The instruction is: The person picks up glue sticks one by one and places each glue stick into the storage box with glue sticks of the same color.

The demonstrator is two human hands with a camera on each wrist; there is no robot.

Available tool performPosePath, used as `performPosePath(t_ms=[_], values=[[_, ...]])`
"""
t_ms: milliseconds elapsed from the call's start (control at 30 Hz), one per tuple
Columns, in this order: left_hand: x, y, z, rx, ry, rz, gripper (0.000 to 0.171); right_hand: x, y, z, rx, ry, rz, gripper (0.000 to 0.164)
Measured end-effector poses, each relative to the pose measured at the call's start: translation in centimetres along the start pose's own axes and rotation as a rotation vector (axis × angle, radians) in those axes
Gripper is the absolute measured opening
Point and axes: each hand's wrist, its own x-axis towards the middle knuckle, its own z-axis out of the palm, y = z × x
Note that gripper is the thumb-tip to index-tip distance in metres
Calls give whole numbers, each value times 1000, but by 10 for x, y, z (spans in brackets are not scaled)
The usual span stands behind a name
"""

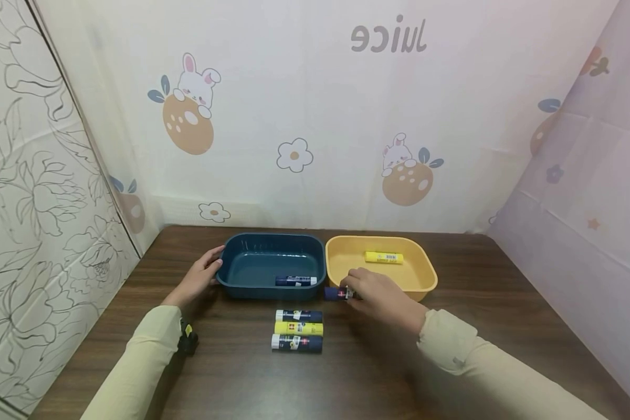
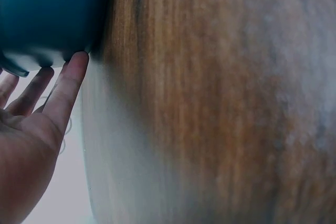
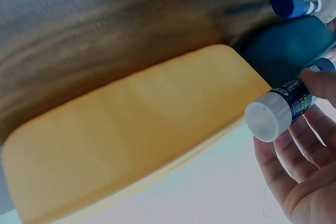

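the held glue stick, dark blue with a white cap, is in the right hand, just in front of where the two trays meet and above the table; the right fingers pinch it, thumb on one side and fingertips on the other; in the head view its dark end points left, toward the blue tray; the right wrist view shows its white cap clear of the fingers.

the yellow tray stands right beside the blue tray; a yellow glue stick lies in it, near the back wall; another dark blue glue stick lies in the blue tray, by the front right corner.

the left hand is at the left end of the blue tray; its fingers are spread and fairly straight, tips touching the tray.

in front of the blue tray three more glue sticks lie side by side on the table, yellow between two dark blue; behind the table hangs a pale sheet printed with rabbits and flowers.
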Motion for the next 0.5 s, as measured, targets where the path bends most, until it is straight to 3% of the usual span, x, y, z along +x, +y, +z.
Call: performPosePath(t_ms=[500], values=[[-1, 2, 0, -7, 2, 5, 45, 35, -4, -14, 15, 34, -10, 26]])
